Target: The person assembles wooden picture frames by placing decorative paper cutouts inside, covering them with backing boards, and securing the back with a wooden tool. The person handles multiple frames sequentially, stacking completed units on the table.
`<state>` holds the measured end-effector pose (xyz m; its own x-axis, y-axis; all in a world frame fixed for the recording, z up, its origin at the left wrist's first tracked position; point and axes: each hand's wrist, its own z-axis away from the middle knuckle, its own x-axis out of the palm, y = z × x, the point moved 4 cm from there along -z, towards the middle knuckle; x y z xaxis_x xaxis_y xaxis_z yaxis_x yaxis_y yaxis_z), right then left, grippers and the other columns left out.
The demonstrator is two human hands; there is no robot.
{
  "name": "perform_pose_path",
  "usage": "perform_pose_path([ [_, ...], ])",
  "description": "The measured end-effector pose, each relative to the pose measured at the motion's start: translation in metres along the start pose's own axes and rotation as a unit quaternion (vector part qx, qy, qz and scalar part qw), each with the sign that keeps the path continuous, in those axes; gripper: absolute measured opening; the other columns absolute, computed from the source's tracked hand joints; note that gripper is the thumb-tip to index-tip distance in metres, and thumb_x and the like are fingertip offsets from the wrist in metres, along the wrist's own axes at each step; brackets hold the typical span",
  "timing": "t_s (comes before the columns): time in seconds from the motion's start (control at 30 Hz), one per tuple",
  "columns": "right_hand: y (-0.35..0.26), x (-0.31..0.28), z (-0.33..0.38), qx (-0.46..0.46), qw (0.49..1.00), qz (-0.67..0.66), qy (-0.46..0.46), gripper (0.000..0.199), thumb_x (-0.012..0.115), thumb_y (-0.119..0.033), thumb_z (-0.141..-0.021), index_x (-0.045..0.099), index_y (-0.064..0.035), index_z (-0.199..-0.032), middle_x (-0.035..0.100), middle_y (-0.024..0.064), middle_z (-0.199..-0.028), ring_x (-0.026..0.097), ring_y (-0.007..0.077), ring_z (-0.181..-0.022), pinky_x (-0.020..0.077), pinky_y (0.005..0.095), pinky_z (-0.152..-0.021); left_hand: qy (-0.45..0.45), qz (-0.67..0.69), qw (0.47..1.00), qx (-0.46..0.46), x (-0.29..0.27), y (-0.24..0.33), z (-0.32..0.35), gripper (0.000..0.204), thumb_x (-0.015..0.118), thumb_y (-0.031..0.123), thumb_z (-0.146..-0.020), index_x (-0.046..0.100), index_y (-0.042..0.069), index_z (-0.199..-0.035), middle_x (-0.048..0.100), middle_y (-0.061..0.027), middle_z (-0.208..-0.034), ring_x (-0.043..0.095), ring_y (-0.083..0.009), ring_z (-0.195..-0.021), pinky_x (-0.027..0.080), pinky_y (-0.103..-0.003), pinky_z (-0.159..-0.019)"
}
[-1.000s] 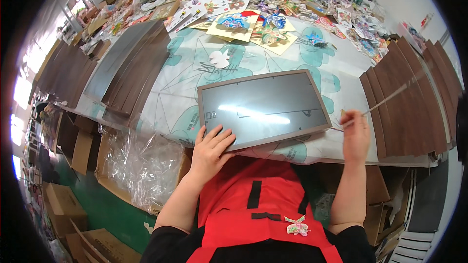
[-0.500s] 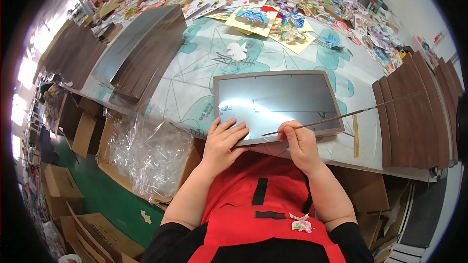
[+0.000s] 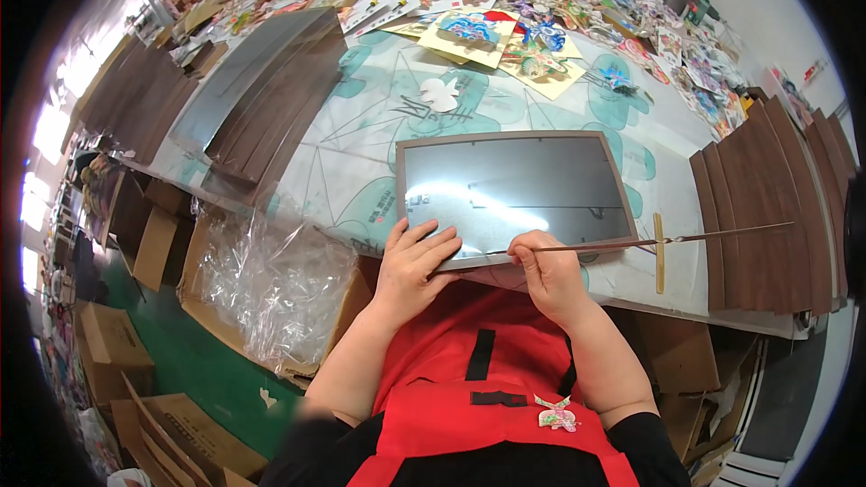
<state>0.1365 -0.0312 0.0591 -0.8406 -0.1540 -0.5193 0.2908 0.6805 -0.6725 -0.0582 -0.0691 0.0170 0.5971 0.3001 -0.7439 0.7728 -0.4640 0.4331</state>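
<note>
In front of me on the table lies a brown picture frame (image 3: 615, 162) with a shiny, glass-like grey panel (image 3: 523, 185) inside its border. My left hand (image 3: 415, 257) rests on the frame's near left corner, fingers spread flat over the panel and thumb at the near edge. Closed round a long thin dark metal rod with a twisted middle (image 3: 704, 235) is my right hand (image 3: 550, 275), over the near edge right of centre. The rod's left tip touches or hovers just above the panel by the near edge; I cannot tell which. Its other end points far right.
Stacked brown frames stand left (image 3: 271, 99) and right (image 3: 767, 207). A thin yellowish strip (image 3: 659, 261) lies right of my frame. Decorated cards (image 3: 469, 36) and paper cutouts cover the far table. A carton of clear plastic bags (image 3: 271, 289) sits below the table's left edge.
The rod has swung from slanting up to the right to nearly level, its far end lower and nearer. My right hand has turned with it; my left hand stays put.
</note>
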Motion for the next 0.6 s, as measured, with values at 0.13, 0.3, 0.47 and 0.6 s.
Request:
perform_pose_path([
  [0.13, 0.002, 0.003, 0.002, 0.023, 0.998, -0.051, -0.005, 0.011, 0.05, -0.004, -0.095, 0.057, 0.0005, -0.088, 0.056, 0.0102, -0.075, 0.055, 0.0219, -0.066, 0.045, 0.0306, -0.063, 0.001, -0.003, 1.0, -0.001, 0.001, 0.001, -0.002, 0.05, 0.08, 0.019, -0.064, 0.065, 0.013, -0.111, 0.064, -0.0028, -0.118, 0.054, -0.0255, -0.115, 0.031, -0.049, -0.105],
  [0.3, 0.004, -0.004, 0.004, 0.029, 1.0, 0.004, 0.009, 0.008, 0.053, -0.007, -0.093, 0.057, -0.0012, -0.089, 0.059, 0.0129, -0.079, 0.057, 0.0293, -0.073, 0.0457, 0.0356, -0.067, 0.0, -0.004, 1.0, 0.01, 0.001, -0.002, -0.002, 0.051, 0.08, 0.018, -0.063, 0.065, 0.012, -0.112, 0.064, -0.0032, -0.118, 0.054, -0.0259, -0.115, 0.032, -0.049, -0.104],
  [0.47, 0.018, -0.029, 0.013, 0.027, 0.996, 0.089, 0.002, 0.014, 0.046, -0.007, -0.094, 0.057, 0.0003, -0.09, 0.057, 0.0109, -0.075, 0.056, 0.022, -0.066, 0.0448, 0.0314, -0.062, -0.008, 0.013, 1.0, -0.008, -0.004, -0.007, 0.01, 0.055, 0.08, 0.016, -0.062, 0.064, 0.013, -0.114, 0.063, -0.0048, -0.12, 0.052, -0.0286, -0.118, 0.032, -0.052, -0.104],
  [0.6, 0.038, -0.073, 0.031, 0.144, 0.986, 0.067, 0.05, 0.022, 0.043, -0.013, -0.096, 0.057, 0.001, -0.086, 0.056, 0.0065, -0.078, 0.052, 0.0173, -0.07, 0.0421, 0.0295, -0.062, -0.025, 0.022, 0.999, 0.005, 0.0, -0.01, 0.005, 0.056, 0.079, 0.018, -0.064, 0.061, 0.012, -0.116, 0.06, -0.0041, -0.123, 0.051, -0.029, -0.12, 0.033, -0.053, -0.103],
])
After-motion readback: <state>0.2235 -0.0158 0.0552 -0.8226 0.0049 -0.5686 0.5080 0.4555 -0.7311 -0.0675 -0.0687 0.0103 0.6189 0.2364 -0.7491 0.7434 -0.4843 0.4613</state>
